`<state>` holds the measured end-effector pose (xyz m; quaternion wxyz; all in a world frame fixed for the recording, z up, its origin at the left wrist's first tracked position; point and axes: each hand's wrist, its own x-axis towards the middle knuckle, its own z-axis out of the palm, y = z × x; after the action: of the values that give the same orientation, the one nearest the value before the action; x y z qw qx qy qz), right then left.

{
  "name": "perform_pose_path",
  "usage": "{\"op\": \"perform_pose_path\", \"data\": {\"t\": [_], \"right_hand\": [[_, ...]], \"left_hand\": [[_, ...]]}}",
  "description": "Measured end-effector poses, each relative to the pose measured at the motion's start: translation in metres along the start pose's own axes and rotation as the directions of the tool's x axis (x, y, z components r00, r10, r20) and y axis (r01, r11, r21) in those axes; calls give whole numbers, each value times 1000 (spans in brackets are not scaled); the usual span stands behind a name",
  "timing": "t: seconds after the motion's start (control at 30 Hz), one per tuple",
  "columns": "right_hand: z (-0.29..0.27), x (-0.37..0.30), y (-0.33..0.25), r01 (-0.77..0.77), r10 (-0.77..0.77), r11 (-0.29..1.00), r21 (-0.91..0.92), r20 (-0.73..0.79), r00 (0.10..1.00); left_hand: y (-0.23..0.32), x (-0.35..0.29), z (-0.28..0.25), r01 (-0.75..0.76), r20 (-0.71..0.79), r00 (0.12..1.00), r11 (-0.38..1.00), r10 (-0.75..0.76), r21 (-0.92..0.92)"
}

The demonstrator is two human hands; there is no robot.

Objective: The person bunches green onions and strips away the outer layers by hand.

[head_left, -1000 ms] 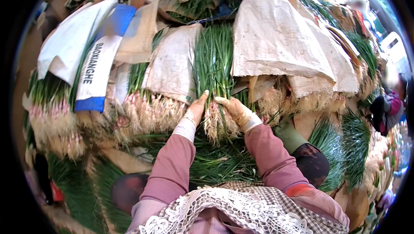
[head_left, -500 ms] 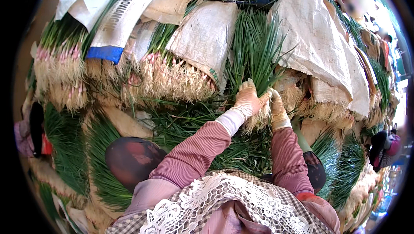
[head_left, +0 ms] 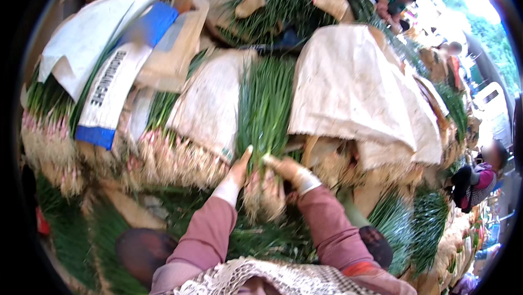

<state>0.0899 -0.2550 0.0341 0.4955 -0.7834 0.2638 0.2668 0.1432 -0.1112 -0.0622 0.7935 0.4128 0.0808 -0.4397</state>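
Note:
A bunch of spring onions (head_left: 263, 115) lies in front of me, green leaves pointing away and pinkish bulbs with pale roots toward me. My left hand (head_left: 237, 171), in a pale glove, holds its left side just above the bulbs, thumb upward along the leaves. On the opposite side my right hand (head_left: 290, 170), gloved too, presses in with its thumb over the leaves. The remaining fingers of both hands are mostly hidden. Between the wrists the roots (head_left: 264, 200) hang free.
Rows of spring onions (head_left: 169, 153) under pale sacks (head_left: 204, 107) lie to the left. A large cream sack (head_left: 348, 83) covers more on the right. Loose green leaves (head_left: 267, 240) lie between my knees. Other people (head_left: 479, 178) sit at the right and at the far side.
My view has shifted, showing more of the far side. My hands have moved apart to either side of the spring onions, whose leaves now lie straighter among the sacks.

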Motion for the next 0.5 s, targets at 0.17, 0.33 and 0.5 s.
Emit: {"op": "perform_pose_path", "data": {"t": [0.17,0.33,0.5], "right_hand": [[21,11,18,427,-475,754,499,-36,880],[28,-2,36,138,-310,534,834,41,950],[9,-72,-6,213,-418,488,847,12,909]], "left_hand": [[15,-22,20,46,-10,999,996,-47,-72],[28,-50,61,-109,-111,981,929,158,354],[43,-86,93,-133,40,991,954,127,267]]}}
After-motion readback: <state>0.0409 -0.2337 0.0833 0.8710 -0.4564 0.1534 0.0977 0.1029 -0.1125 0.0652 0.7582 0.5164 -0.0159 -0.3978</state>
